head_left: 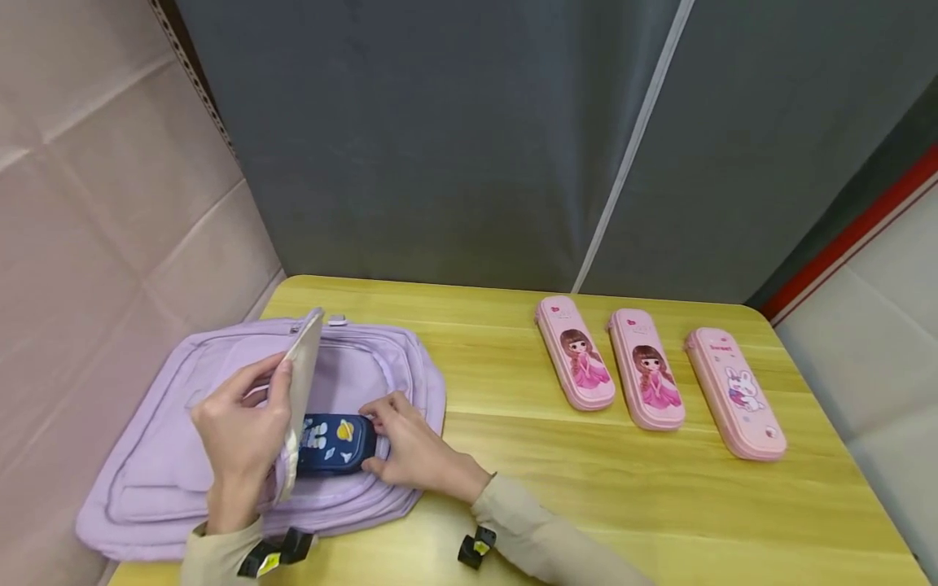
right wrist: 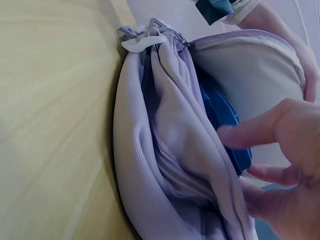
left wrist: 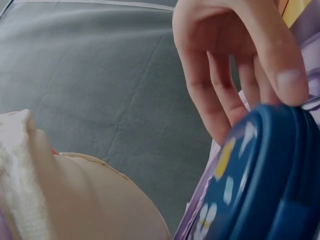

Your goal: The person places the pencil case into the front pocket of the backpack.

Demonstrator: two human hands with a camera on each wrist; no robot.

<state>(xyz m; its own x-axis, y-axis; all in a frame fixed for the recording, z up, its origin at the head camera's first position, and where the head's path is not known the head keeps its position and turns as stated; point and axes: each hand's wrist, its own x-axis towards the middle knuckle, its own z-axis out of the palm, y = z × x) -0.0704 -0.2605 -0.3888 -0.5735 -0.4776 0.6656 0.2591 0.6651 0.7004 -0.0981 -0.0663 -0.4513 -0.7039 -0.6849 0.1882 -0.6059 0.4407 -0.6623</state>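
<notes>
A lavender backpack (head_left: 168,423) lies flat on the table's left side, its front pocket unzipped. My left hand (head_left: 249,415) pinches the pocket's flap (head_left: 304,370) between thumb and fingers and holds it raised; the flap's pale lining shows in the right wrist view. A navy pencil case (head_left: 344,443) with a planet and astronaut print lies partly in the pocket, its far end hidden behind the flap. My right hand (head_left: 410,443) grips its near end, thumb on one side and fingers on the other. The left wrist view shows the case (left wrist: 265,165) tilted below the right fingers.
Two pink pencil cases with a doll print, one on the left (head_left: 575,354) and one in the middle (head_left: 646,370), lie beside a pink rabbit-print case (head_left: 736,395) on the wood-grain table (head_left: 513,480). A grey curtain (head_left: 440,146) stands behind; a padded wall (head_left: 95,244) borders the left.
</notes>
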